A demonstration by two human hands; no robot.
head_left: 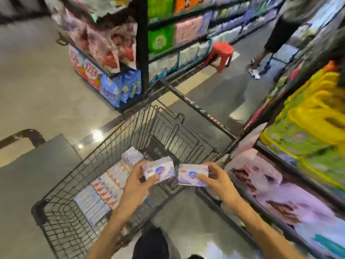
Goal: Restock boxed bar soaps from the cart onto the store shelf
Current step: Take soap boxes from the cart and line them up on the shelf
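Observation:
A black wire cart [104, 152] stands in front of me with several boxed bar soaps [104, 189] lying in rows on its floor. My left hand [136, 186] grips a pale purple soap box [160, 170] above the cart's right side. Beside it, my right hand [218, 180] grips a second purple soap box [190, 174] over the cart's rim. The two boxes almost touch. The store shelf [276, 186] at my right holds pink and purple packs; the picture is blurred there.
A shelving unit [115, 58] with bagged goods stands ahead on the left. A red plastic stool [220, 53] sits in the aisle beyond the cart. Another person's legs [261, 58] stand further down. Yellow and green packs [315, 118] fill the right shelves.

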